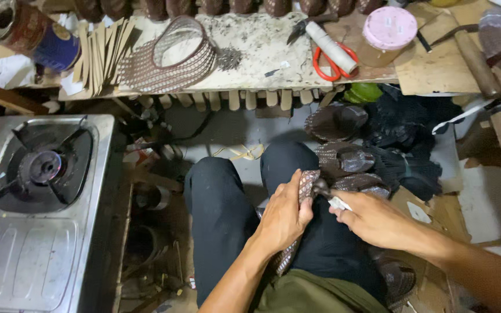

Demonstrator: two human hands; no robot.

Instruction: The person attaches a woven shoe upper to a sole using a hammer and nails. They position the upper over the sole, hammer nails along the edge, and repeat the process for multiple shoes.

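My left hand [284, 215] grips a long brown patterned sandal sole [307, 184] that rests along my lap, over my dark trousers [221, 203]. My right hand [372, 219] is closed on a small dark tool with a pale tip [336, 200] and presses it against the upper end of that sole. Both hands meet just above my right knee. The lower end of the sole [284, 259] shows under my left wrist.
A gas stove [42, 197] stands at my left. Finished brown soles [343, 157] and dark pieces [404, 145] pile at my right. On the low bench [256, 46] lie woven straps [169, 58], red scissors [327, 65], a pink-lidded jar [388, 33] and a tin [30, 35].
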